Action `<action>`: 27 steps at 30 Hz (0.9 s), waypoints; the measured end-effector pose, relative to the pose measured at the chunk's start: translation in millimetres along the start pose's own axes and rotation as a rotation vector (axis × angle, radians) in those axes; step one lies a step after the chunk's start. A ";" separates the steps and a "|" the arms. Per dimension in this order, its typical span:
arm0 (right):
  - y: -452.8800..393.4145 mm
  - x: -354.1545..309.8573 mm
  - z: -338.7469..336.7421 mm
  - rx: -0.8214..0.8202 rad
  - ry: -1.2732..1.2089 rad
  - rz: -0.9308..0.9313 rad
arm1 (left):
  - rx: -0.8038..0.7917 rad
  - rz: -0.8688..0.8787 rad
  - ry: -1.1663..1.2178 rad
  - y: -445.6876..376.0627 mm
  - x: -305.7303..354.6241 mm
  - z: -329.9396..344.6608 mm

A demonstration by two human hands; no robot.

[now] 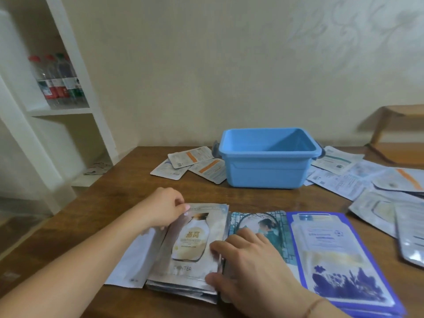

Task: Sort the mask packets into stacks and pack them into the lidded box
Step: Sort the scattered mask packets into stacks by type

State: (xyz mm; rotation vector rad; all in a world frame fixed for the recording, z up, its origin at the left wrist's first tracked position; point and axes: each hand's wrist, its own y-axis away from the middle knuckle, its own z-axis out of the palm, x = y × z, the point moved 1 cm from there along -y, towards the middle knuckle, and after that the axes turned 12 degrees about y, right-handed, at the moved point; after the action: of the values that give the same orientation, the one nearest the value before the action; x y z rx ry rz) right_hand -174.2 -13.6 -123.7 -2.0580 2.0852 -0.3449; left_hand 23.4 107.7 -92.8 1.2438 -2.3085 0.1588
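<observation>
Left hand (164, 208) pinches the top corner of the silver foil packet stack with the cream bottle print (191, 246), right hand (246, 260) grips its right edge, squaring it on the brown wooden table (114, 193). Slick foil, so a loose hold could fan the pile onto the teal portrait packet (257, 223) beside it, mixing sorts. The open blue plastic box (267, 157) waits well beyond, loose white packets (190, 164) beside it, no lid in view
</observation>
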 end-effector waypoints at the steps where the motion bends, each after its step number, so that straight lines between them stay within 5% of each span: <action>1: 0.7 2.6 -0.9 -0.001 -0.009 0.002 | 0.036 -0.005 -0.082 0.0 1.5 -1.4; 5: 8.6 30.3 -19.4 0.021 -0.059 0.003 | 0.228 0.114 -0.464 1.3 38.1 1.3; 10: 36.2 96.2 -34.6 -0.001 -0.007 0.101 | 0.132 0.440 -0.251 -6.1 126.1 38.7; 14: 73.8 163.0 -47.4 -0.073 0.114 0.265 | -0.036 0.526 -0.062 -38.2 191.3 93.5; 20: 146.7 245.9 -59.0 -0.276 0.237 0.514 | -0.178 0.468 0.143 -72.4 280.5 168.0; 27: 177.3 260.6 -48.6 -0.294 0.240 0.543 | -0.231 0.282 0.166 -93.1 312.5 195.9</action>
State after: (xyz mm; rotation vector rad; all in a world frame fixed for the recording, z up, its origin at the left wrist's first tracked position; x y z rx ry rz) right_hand -362.4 -271.1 -122.9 -1.5352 2.8740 -0.2126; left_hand -116.6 -244.7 -122.6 0.7609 -2.2713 0.0856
